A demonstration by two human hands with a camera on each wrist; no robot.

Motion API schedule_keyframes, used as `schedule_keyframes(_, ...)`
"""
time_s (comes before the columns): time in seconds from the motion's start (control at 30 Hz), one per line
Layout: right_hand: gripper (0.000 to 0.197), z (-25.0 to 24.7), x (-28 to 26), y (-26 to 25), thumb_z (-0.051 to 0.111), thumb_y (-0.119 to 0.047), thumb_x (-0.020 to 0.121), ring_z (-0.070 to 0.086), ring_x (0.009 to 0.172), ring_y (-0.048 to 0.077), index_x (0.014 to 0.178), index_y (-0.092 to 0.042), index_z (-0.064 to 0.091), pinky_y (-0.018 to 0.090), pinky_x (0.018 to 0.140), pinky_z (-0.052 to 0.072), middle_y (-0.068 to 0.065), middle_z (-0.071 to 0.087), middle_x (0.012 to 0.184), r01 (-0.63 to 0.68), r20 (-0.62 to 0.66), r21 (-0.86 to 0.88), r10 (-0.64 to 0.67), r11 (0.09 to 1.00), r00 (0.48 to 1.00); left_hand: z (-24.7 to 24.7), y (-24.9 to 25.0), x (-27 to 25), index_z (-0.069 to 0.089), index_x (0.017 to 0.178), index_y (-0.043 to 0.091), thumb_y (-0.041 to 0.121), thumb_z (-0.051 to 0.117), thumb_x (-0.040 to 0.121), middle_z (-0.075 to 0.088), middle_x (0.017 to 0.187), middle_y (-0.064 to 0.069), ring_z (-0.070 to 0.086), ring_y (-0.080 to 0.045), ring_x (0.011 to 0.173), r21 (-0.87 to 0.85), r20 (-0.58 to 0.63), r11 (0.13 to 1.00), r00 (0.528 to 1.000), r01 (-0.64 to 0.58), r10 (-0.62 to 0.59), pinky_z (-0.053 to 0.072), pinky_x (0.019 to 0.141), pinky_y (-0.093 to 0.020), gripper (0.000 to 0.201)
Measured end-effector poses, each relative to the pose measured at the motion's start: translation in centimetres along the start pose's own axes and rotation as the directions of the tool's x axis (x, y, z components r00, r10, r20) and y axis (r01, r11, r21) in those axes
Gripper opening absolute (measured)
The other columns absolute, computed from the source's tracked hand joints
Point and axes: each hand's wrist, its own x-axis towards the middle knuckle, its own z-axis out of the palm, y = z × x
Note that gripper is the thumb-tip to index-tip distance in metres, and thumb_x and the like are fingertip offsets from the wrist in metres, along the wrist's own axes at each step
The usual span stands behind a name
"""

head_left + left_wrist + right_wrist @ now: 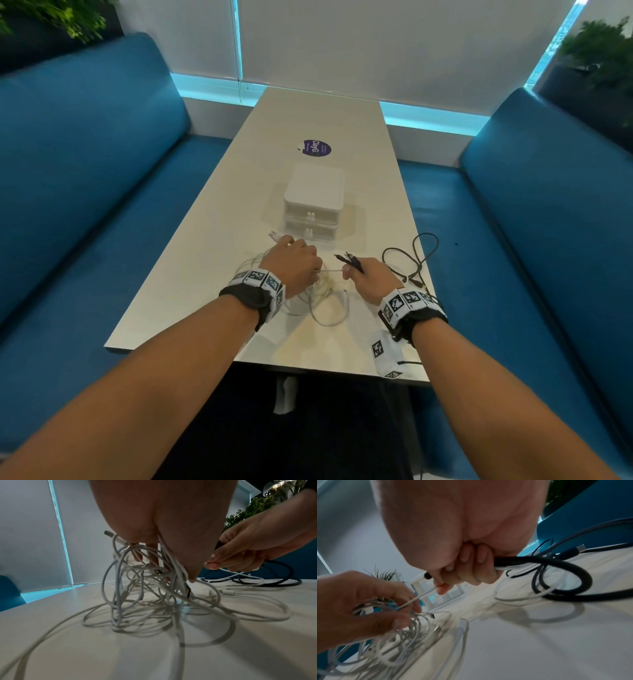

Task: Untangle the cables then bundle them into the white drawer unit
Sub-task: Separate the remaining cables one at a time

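A tangle of white cables (318, 301) (145, 595) (399, 635) lies on the table's near half. My left hand (293, 263) (368, 601) grips a bunch of them from above, lifted off the table. A single white strand (329, 271) (419, 597) runs taut between both hands. My right hand (368, 277) (248, 547) (462, 572) pinches that strand and holds black cables (349, 261) (556, 566), whose loops (416, 260) (274, 577) trail to the right. The white drawer unit (313, 202) (436, 588) stands just beyond the hands, both drawers closed.
A purple round sticker (317, 148) lies on the table (308, 113) beyond the drawer unit. Blue sofas (85, 171) flank both sides. A white USB plug (273, 234) sticks out left of my left hand. A marker tag (385, 353) sits near the front right edge.
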Motion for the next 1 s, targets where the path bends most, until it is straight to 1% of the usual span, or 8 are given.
schedule_keyframes(0.13,0.023,-0.7,0.6,0.5,0.048,-0.030,0.099,0.057,0.079,0.024,0.086,-0.024,0.066,0.031,0.065,0.037,0.003,0.064,0.086,-0.066,-0.054,0.007,0.066,0.998,0.996,0.3,-0.5,-1.0,0.050,0.130,0.025,0.032,0.059,0.091,0.049,0.134,0.004,0.054,-0.022,0.111,-0.150,-0.017,0.988,0.999,0.029,-0.032,0.035,0.098,-0.037,0.040)
schedule_keyframes(0.23,0.023,-1.0,0.6,1.2,0.048,-0.030,0.100,0.057,0.077,0.024,0.088,-0.023,0.067,0.029,0.056,0.036,0.004,0.062,0.085,-0.116,-0.086,0.012,0.117,0.993,0.989,-0.2,-0.9,-1.6,0.047,0.132,0.020,0.034,0.059,0.097,0.042,0.138,0.000,0.055,-0.029,0.102,-0.282,-0.046,0.957,0.996,0.064,-0.080,0.035,0.086,-0.033,0.040)
schedule_keyframes(0.37,0.024,-0.8,0.8,1.2,0.046,-0.029,0.100,0.055,0.076,0.023,0.090,-0.023,0.067,0.024,0.052,0.032,0.004,0.062,0.086,-0.127,-0.090,-0.006,0.126,0.992,0.988,-0.6,-1.3,-1.7,0.055,0.121,0.019,0.045,0.056,0.098,0.049,0.124,0.000,0.052,-0.025,0.095,-0.378,-0.090,0.923,0.989,0.074,-0.116,0.032,0.082,-0.030,0.035)
schedule_keyframes(0.5,0.025,-1.0,1.0,1.5,0.046,-0.031,0.101,0.055,0.075,0.023,0.086,-0.025,0.065,0.031,0.059,0.036,0.004,0.063,0.087,-0.124,-0.103,-0.009,0.122,0.992,0.987,-0.6,-2.2,-1.8,0.058,0.107,0.019,0.060,0.044,0.097,0.056,0.102,0.001,0.047,-0.021,0.093,-0.315,-0.147,0.946,0.980,0.083,-0.135,0.033,0.083,-0.033,0.045)
schedule_keyframes(0.67,0.024,-1.1,0.9,1.3,0.046,-0.030,0.101,0.055,0.078,0.023,0.089,-0.023,0.066,0.032,0.068,0.038,0.002,0.061,0.085,-0.113,-0.110,-0.003,0.112,0.994,0.988,-0.9,-2.9,-2.5,0.052,0.102,0.017,0.057,0.037,0.101,0.054,0.074,0.003,0.053,-0.027,0.079,-0.409,-0.038,0.897,0.979,0.168,-0.201,0.035,0.065,-0.037,0.043)
schedule_keyframes(0.8,0.024,-1.2,0.7,0.9,0.046,-0.030,0.101,0.055,0.079,0.024,0.091,-0.021,0.066,0.032,0.068,0.037,0.000,0.059,0.081,-0.107,-0.104,0.012,0.107,0.994,0.989,-0.7,-3.7,-2.5,0.049,0.085,0.019,0.059,0.031,0.101,0.053,0.062,0.003,0.052,-0.017,0.059,-0.507,-0.033,0.844,0.974,0.176,-0.223,0.037,0.057,-0.034,0.047)
schedule_keyframes(0.9,0.024,-1.3,0.6,1.1,0.046,-0.032,0.101,0.057,0.080,0.025,0.090,-0.023,0.065,0.032,0.066,0.038,0.001,0.060,0.084,-0.118,-0.091,0.017,0.120,0.993,0.989,-0.4,-4.5,-2.6,0.047,0.076,0.016,0.059,0.026,0.101,0.056,0.065,-0.002,0.054,-0.024,0.063,-0.513,-0.014,0.826,0.960,0.233,-0.279,0.040,0.064,-0.036,0.054)
schedule_keyframes(1.0,0.023,-1.1,0.5,1.3,0.046,-0.032,0.100,0.057,0.077,0.023,0.090,-0.024,0.065,0.029,0.057,0.035,0.001,0.061,0.086,-0.110,-0.043,-0.001,0.110,0.994,0.993,-0.4,-4.5,-2.6,0.050,0.077,0.022,0.049,0.037,0.104,0.056,0.083,0.001,0.053,-0.024,0.081,-0.394,0.049,0.863,0.944,0.318,-0.326,0.039,0.087,-0.042,0.040)
